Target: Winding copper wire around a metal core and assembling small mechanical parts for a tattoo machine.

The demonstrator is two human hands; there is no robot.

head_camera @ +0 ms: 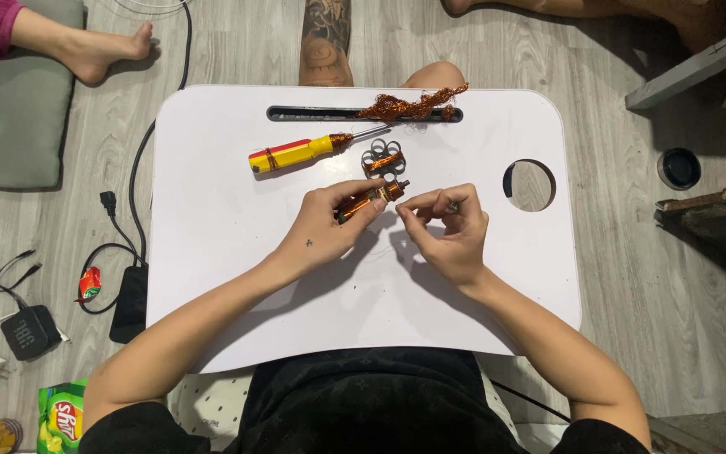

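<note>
My left hand [329, 227] grips a small cylinder wound with copper wire [369, 200] over a white lap table [212, 252]. My right hand [451, 231] is beside it, fingertips pinched near the coil's end, apparently on a thin wire too fine to make out. Just beyond the coil lies a grey metal part with round lobes and a copper winding [384, 160]. A yellow and red screwdriver [296, 153] with copper wire wrapped at its neck lies further left.
A tangle of loose copper wire [409, 107] sits in the table's slot, and a round cup hole [529, 185] is at the right. Other people's legs [327, 42] and a foot [107, 52] are beyond the table. Cables, a charger and a snack bag lie at the left.
</note>
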